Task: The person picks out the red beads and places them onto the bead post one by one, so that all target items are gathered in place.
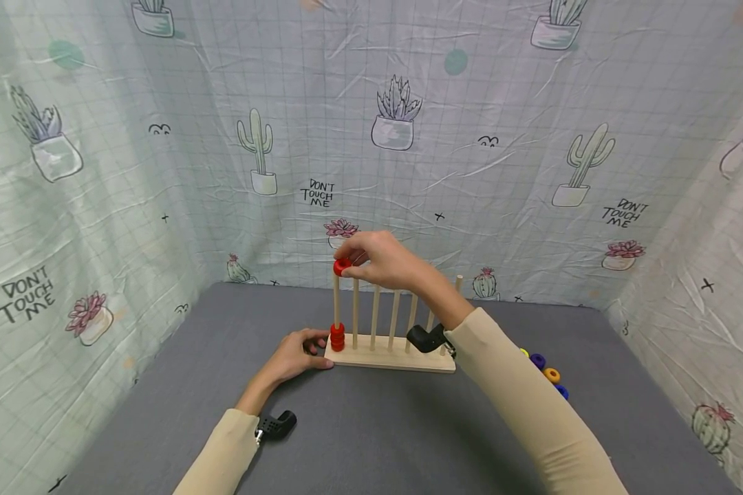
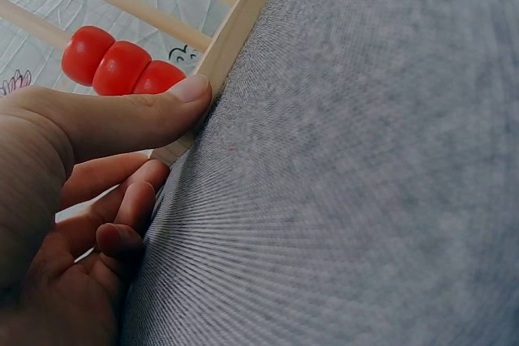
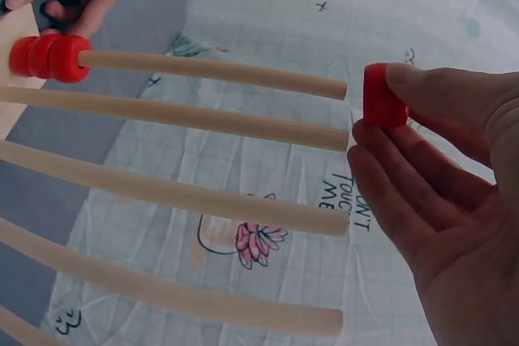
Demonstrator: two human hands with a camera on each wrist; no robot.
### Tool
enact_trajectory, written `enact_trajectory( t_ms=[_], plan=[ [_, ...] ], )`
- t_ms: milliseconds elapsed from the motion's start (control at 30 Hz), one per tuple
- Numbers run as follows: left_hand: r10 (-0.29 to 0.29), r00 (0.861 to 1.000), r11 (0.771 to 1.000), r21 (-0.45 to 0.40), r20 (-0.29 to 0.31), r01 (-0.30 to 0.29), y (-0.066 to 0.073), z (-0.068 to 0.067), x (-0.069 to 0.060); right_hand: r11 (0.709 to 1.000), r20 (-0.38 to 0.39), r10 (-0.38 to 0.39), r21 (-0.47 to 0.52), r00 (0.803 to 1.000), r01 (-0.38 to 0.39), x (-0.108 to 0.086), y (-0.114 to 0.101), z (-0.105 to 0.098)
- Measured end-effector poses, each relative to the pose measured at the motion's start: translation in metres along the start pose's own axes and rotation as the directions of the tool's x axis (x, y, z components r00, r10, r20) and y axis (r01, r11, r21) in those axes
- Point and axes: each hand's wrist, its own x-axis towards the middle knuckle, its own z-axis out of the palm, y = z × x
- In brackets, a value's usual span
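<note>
Right at the fingertips, the right hand (image 1: 380,262) has a red bead (image 3: 384,96) pinched between thumb and fingers, the gap just the bead's own width, and that bead sits up high at the left end of the wooden peg stand (image 1: 386,359), just beside the tip of the end peg (image 3: 219,70), a sliver of space between them in the right wrist view! Down low, the left hand (image 1: 292,357) grips the left end of the stand's base, thumb along the front edge, the other fingers bent in around the end. Just above that thumb, three red beads (image 1: 337,337) are stacked snugly at the foot of the stand's end peg, touching one another. The other pegs stand upright in a row along the base, several partly covered by the right forearm. Out to the right of the stand, past the cream sleeve (image 1: 514,392), loose beads lie on the grey tabletop (image 1: 371,426): a yellow one (image 1: 524,353) barely showing, then purple (image 1: 537,361), orange (image 1: 552,375) and blue (image 1: 561,392). And behind the stand hangs a cactus-print curtain (image 1: 347,82), lettered "DON'T TOUCH ME"!
</note>
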Motion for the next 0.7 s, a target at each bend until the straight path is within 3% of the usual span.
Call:
enact_trajectory(
  t_ms=[700],
  plan=[
    [-0.011, 1.0, 1.0, -0.028, 0.001, 0.011, 0.0055, -0.0013, -0.0031, 0.995, 0.013, 0.061, 0.081, 0.998, -0.062, 0.0097, 0.0044, 0.0034]
  ],
)
